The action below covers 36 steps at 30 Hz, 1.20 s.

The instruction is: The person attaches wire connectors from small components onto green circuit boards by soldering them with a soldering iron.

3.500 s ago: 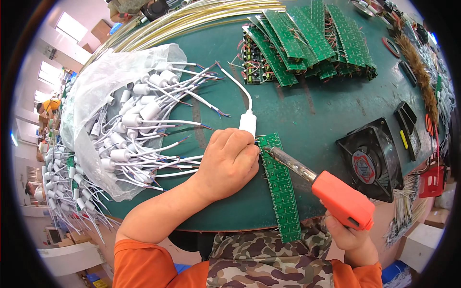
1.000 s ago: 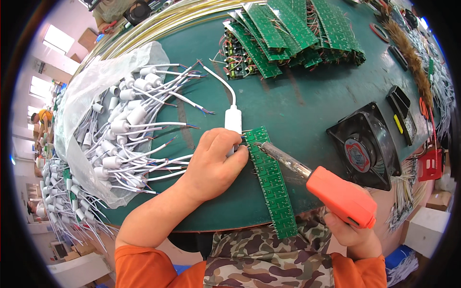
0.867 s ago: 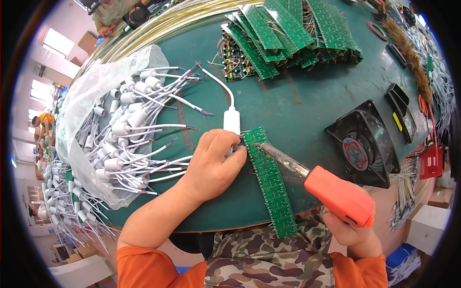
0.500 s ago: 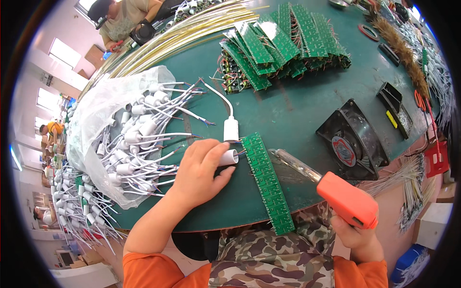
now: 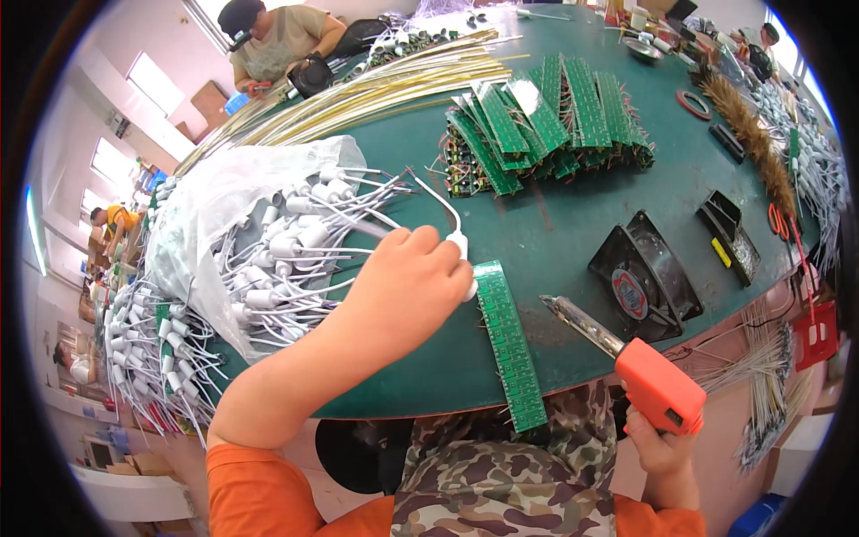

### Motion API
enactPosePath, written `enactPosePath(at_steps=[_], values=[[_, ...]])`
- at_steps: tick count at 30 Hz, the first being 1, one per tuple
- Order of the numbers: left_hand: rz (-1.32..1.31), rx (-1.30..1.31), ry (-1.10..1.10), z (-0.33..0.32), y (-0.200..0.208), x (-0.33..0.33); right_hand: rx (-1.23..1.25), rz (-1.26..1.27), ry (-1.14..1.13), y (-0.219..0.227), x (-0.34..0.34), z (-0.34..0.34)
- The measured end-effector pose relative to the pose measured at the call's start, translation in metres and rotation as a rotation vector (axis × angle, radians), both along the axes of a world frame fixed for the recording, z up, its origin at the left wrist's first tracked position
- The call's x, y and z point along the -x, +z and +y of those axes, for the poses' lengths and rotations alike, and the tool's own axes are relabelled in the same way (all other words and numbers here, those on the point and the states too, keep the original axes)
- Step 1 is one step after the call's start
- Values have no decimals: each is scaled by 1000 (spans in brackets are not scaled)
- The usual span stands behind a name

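My left hand (image 5: 413, 282) is closed, its fingers curled around a white cylindrical lamp cap (image 5: 472, 292) at the far end of a long green circuit board strip (image 5: 512, 353). Most of that cap is hidden by the fingers. A second white cap (image 5: 459, 242) with a white cable shows just beyond the fingertips, partly covered by them. My right hand (image 5: 659, 445) grips an orange-red soldering gun (image 5: 660, 387) by its handle. The gun's metal tip points toward the strip and stays apart from it, to its right.
A clear plastic bag (image 5: 201, 215) of white caps with cables lies at left. Green boards (image 5: 537, 121) are stacked at the back, beside long thin rods (image 5: 358, 98). A black fan (image 5: 646, 277) and black tray (image 5: 729, 234) stand at right. A co-worker (image 5: 277, 45) sits across the table.
My left hand has moved away from me and to the right, now covering the caps at the strip's far end. The soldering gun has shifted slightly right and nearer. The whole view has tilted.
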<state>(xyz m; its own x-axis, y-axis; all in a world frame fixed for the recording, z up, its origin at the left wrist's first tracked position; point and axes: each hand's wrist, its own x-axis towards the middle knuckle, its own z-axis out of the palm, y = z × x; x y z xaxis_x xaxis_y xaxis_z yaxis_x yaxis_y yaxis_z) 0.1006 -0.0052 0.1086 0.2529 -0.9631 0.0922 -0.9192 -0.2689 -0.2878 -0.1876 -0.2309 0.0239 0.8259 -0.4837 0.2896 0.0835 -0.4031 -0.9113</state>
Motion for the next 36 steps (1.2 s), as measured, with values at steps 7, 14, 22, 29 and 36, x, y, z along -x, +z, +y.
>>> enactPosePath(at_steps=[7,14,22,29,36], values=[[192,273,-123,-13,-50,-30,-52,-74,-120,-14,19,-1],[396,445,-95,-4,-79,-32,-120,-7,-52,-39,26,-29],[249,472,214,83,-22,-53,-157,24,-97,-41,30,-27],[180,249,670,196,-27,-112,-143,3,-79,-40,26,-22],[461,347,674,201,4,-123,-139,6,-33,-23,27,-6]])
